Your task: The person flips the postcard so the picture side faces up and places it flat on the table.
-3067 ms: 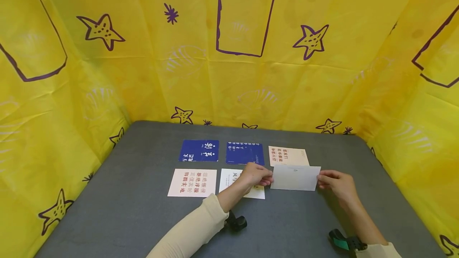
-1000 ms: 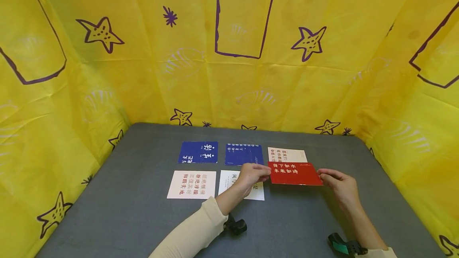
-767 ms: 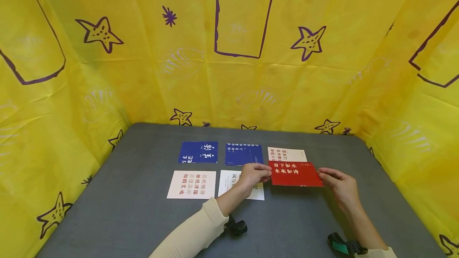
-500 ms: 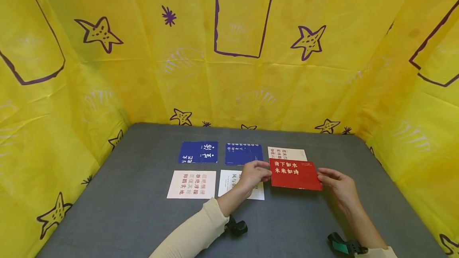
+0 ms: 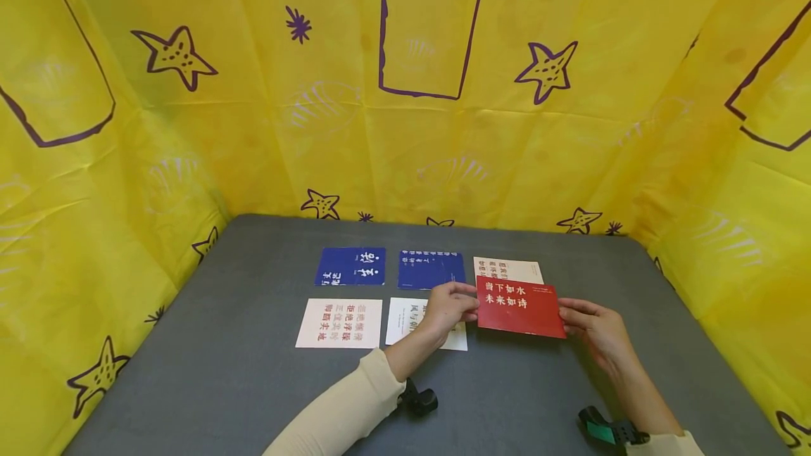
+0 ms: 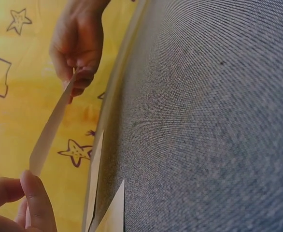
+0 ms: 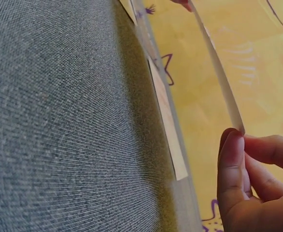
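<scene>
A red postcard [image 5: 519, 307] with white characters is held above the table in the head view, its printed face tilted up. My left hand [image 5: 446, 312] pinches its left short edge between thumb and fingers. At the opposite short edge, my right hand [image 5: 598, 333] pinches it the same way. From the left wrist, the card [image 6: 52, 128] shows its pale back, nearly edge-on. The right wrist view also has the card [image 7: 222, 79] as a thin, slightly bowed strip. It hides the near part of a cream card [image 5: 522, 270] with red lettering.
Two blue cards [image 5: 350, 267] lie in the back row on the grey table [image 5: 222, 378]. In front lie a pale pink card [image 5: 338, 324] and a white card [image 5: 399, 321], partly covered by my left hand. Yellow patterned cloth [image 5: 253, 160] walls the back and sides.
The postcard has been turned over from its white side to its red face. Since then its face has tilted further toward the head camera. Both hands keep their pinch; the table cards stay put.
</scene>
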Motion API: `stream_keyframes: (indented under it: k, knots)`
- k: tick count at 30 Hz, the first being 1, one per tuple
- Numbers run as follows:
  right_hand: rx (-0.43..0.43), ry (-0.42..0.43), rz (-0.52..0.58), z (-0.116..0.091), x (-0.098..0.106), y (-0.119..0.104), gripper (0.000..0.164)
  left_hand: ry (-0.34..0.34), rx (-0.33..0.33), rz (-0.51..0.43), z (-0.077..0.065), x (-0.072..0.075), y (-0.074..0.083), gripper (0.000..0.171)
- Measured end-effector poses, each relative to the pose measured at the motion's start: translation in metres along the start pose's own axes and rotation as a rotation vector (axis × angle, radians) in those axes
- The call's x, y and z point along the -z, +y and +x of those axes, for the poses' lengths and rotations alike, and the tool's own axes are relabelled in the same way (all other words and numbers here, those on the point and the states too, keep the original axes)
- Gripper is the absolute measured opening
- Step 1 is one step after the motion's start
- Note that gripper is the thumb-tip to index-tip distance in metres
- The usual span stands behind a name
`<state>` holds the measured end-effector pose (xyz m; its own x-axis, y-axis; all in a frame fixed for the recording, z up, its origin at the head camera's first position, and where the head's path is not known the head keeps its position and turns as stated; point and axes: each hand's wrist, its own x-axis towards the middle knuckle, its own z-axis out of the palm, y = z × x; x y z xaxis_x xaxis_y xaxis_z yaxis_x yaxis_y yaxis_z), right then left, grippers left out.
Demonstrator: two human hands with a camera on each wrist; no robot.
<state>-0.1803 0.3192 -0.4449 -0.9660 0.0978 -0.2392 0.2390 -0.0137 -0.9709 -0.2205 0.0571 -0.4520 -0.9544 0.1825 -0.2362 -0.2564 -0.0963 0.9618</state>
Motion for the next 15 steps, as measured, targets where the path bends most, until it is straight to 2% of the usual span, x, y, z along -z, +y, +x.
stream_keyframes:
  k: [15]
  knots:
    - [0.000, -0.004, -0.114, -0.0015, 0.0011, -0.0019, 0.013, 0.007, -0.024, 0.003, 0.0020, -0.0020, -0.0047, 0.024]
